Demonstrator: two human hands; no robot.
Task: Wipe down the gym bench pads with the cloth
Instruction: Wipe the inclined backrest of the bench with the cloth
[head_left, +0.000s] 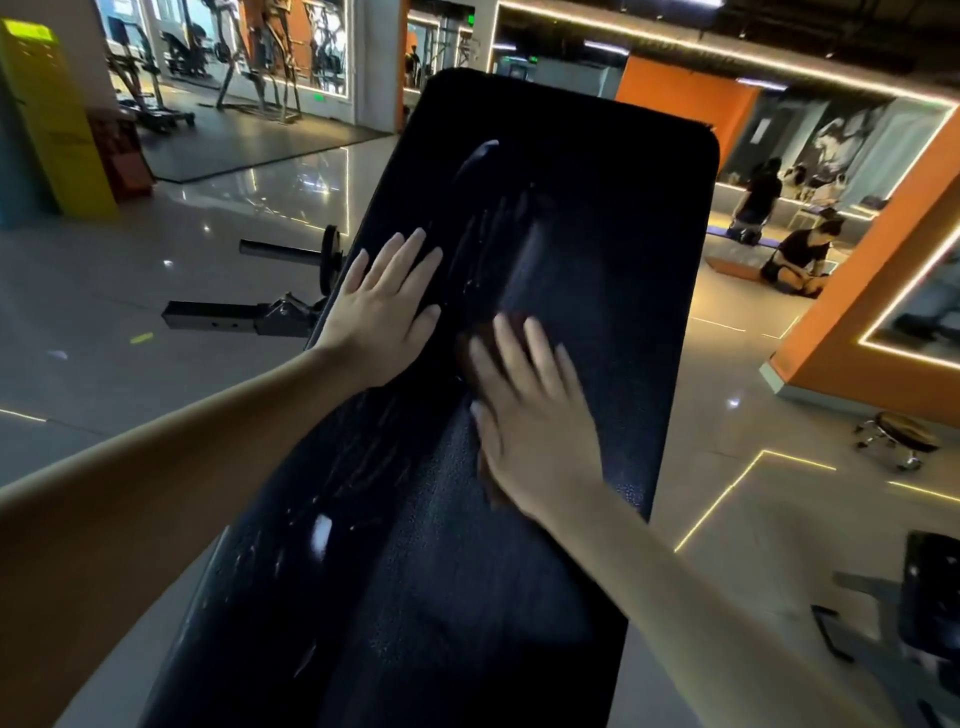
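A long black bench pad (597, 218) runs from the bottom of the head view up to the top centre, with wet streaks down its left half. My left hand (382, 306) lies flat on the pad's left edge, fingers straight and spread. My right hand (530, 415), blurred by motion, presses a dark brown cloth (475, 338) against the middle of the pad with straight fingers. Most of the cloth is hidden under that hand; only its upper left corner and a lower edge show.
The bench's metal frame and a bar (244, 317) stick out to the left of the pad. A small stool (901, 439) stands on the tiled floor at right. Two people (795, 254) sit on mats by the mirrored orange wall. Gym machines stand at the far back left.
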